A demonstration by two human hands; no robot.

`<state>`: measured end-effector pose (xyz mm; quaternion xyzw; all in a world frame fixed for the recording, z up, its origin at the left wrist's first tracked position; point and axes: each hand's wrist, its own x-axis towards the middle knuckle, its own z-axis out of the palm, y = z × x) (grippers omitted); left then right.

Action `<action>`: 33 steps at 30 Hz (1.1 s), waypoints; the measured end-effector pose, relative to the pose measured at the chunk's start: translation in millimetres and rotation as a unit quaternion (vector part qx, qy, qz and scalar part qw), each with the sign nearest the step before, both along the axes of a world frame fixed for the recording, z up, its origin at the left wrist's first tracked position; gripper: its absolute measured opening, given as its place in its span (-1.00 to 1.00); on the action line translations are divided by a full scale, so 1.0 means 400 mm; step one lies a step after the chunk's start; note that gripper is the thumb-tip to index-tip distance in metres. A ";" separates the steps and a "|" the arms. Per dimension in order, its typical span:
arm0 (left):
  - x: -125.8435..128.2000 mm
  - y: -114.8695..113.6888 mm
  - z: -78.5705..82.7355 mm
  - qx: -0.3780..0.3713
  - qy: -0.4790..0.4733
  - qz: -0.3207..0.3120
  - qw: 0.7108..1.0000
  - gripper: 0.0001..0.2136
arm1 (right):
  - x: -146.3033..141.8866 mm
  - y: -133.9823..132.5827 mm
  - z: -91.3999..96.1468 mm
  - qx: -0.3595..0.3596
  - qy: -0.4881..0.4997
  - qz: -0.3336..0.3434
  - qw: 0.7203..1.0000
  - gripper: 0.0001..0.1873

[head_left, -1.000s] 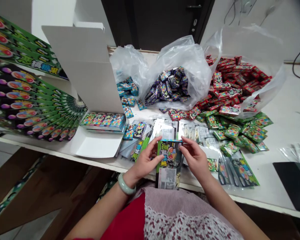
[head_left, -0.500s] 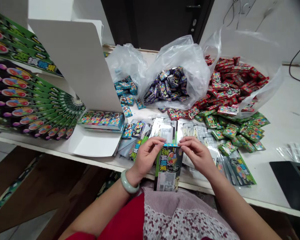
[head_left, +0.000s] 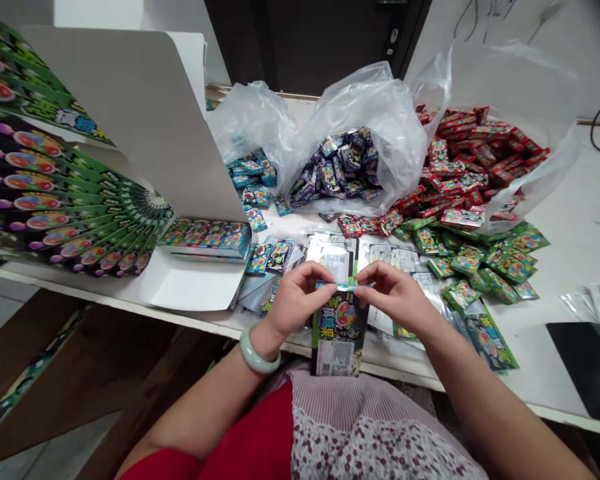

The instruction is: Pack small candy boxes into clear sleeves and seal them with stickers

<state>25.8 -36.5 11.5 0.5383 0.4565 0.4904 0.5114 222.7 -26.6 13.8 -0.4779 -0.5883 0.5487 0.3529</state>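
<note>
My left hand (head_left: 297, 298) and my right hand (head_left: 393, 298) pinch a narrow teal strip (head_left: 338, 286) between their fingertips. It sits at the top edge of a green printed candy card (head_left: 340, 333), which stands below it against my lap. The strip may be a small packet or a folded edge, but I cannot tell which. A jade bangle (head_left: 259, 353) circles my left wrist. Silver-backed sheets (head_left: 330, 253) lie under and beyond my hands.
A white cardboard box (head_left: 190, 283) holds a row of teal packets (head_left: 205, 240). Green display cards (head_left: 65, 193) are stacked at left. Plastic bags (head_left: 355, 127) hold purple, teal and red packets; green packets (head_left: 485, 267) are heaped at right. A black tray (head_left: 590, 363) sits at the table's right.
Both hands have risen along the green card and come closer together. The teal strip now lies flatter between my fingertips. The view has shifted slightly.
</note>
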 end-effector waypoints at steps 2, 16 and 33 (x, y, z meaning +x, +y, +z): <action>0.003 0.008 0.008 -0.021 -0.002 -0.002 1.000 -0.92 | -0.003 0.010 0.005 -0.020 0.005 0.017 1.000 -0.80; -0.054 -0.006 -0.027 0.053 0.021 -0.121 0.991 -0.95 | 0.018 -0.037 -0.007 0.184 -0.084 0.035 0.979 -0.93; -0.060 -0.014 -0.084 0.121 0.124 -0.013 0.985 -0.96 | 0.021 -0.053 -0.082 0.237 -0.090 -0.030 0.967 -0.63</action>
